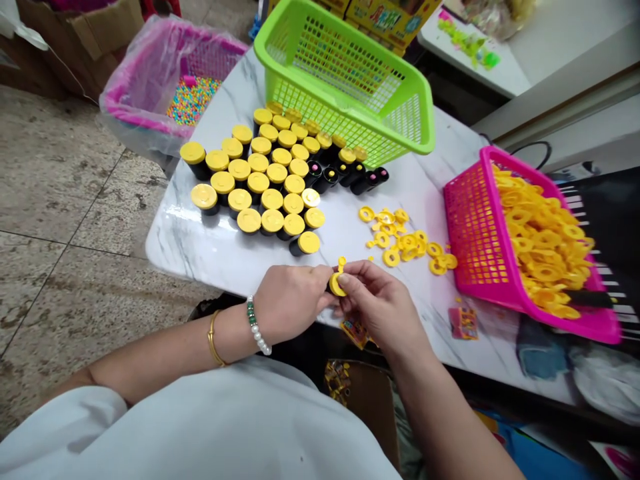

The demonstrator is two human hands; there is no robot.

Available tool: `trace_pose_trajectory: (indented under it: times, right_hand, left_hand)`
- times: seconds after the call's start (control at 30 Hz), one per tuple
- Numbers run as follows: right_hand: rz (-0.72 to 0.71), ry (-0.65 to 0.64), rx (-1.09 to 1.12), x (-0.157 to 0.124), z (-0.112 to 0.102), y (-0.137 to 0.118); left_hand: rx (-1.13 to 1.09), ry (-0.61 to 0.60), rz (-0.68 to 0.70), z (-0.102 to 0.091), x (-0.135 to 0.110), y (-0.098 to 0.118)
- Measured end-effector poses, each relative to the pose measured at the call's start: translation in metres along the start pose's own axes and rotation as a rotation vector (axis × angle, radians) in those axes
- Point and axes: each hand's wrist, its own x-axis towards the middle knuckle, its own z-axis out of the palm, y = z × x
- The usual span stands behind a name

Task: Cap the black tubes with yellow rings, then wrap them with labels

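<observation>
Near the table's front edge, my left hand [300, 293] is closed around a small black bottle [329, 287], mostly hidden by my fingers. My right hand [380, 300] pinches a yellow ring-shaped cap [337, 285] with a small tab sticking up, against the bottle's end. Beyond my hands stand rows of black bottles with yellow lids [273, 199]. Several black bottles without lids [330, 177] show small coloured beads at their tops. Loose yellow ring caps [409, 245] lie scattered to the right of my hands.
A pink basket [475, 233] full of yellow caps stands at the right. Behind the bottles is a green basket [345, 100]. Further left, a plastic-lined pink basket [130, 113] holds many coloured beads [193, 100]. A small printed packet [464, 323] lies near the front edge.
</observation>
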Motion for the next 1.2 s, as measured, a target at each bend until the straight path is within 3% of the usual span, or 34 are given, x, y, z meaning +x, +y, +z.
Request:
trace_pose_trajectory:
  times: [0.3, 0.57, 0.77, 0.83, 0.97, 1.1, 1.2]
  right_hand:
    - [0.006, -0.155, -0.063, -0.004, -0.002, -0.003]
    - [-0.064, -0.117, -0.081, -0.006, 0.000, 0.000]
    - [0.042, -0.260, 0.035, 0.000, -0.011, -0.002]
    - [0.046, -0.280, 0.057, -0.001, -0.011, -0.004]
    - [0.076, -0.335, 0.092, -0.001, -0.011, -0.007]
    - [0.085, -0.312, 0.127, -0.001, -0.011, -0.006]
    - [0.069, -0.290, 0.131, -0.002, -0.010, -0.004]
  left_hand:
    - [-0.479, -0.088, -0.082, -0.010, 0.005, 0.003]
    - [-0.366, -0.051, -0.015, 0.002, 0.000, -0.001]
    - [-0.226, 0.010, -0.047, 0.001, -0.004, 0.003]
    - [-0.356, -0.041, -0.049, -0.005, -0.005, 0.002]
    - [-0.808, -0.325, -0.153, -0.015, -0.001, -0.001]
    - [-0.920, -0.322, -0.287, -0.016, 0.009, -0.002]
    - [-0.862, -0.305, -0.269, -0.014, 0.007, 0.001]
